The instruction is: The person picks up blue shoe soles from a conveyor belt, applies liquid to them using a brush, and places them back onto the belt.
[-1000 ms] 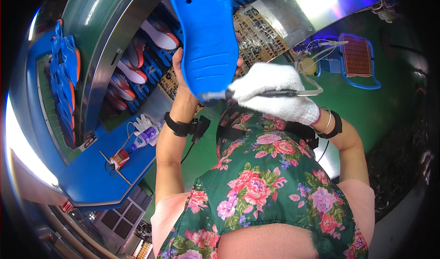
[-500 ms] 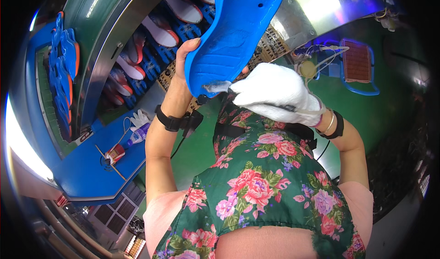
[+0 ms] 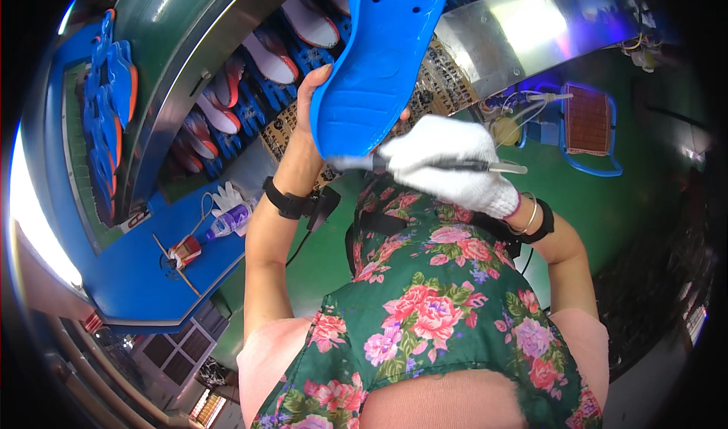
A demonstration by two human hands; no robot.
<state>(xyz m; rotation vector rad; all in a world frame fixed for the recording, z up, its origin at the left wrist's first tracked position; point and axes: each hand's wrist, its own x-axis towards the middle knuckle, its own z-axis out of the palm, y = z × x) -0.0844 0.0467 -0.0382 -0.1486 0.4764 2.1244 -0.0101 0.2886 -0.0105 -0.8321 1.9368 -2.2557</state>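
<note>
My bare left hand (image 3: pixel 309 103) is closed on the edge of a blue shoe sole (image 3: pixel 371 72), thumb on its left rim and other fingers mostly hidden behind it. The sole is tilted up with its heel end toward me and a group of small round holes at its far end. My right hand (image 3: pixel 447 160), in a white knit glove, is closed around a brush (image 3: pixel 355 162). The brush's pale, motion-blurred bristles lie at the sole's heel edge, and its slim dark handle runs out past the glove to the right.
Beyond the sole runs a curved metal-edged line (image 3: pixel 193 61) holding several pale, red-rimmed soles (image 3: pixel 269 57). Blue pieces (image 3: pixel 114 88) stand at the far left. A blue table (image 3: pixel 136 285) carries a purple-labelled bottle (image 3: pixel 231 219) and a white glove (image 3: pixel 227 196). A stool (image 3: pixel 589 122) stands right.
The brush has gone from the sole's inner heel surface down to its heel edge. The right hand has turned, showing more of the handle. The sole has shifted slightly.
</note>
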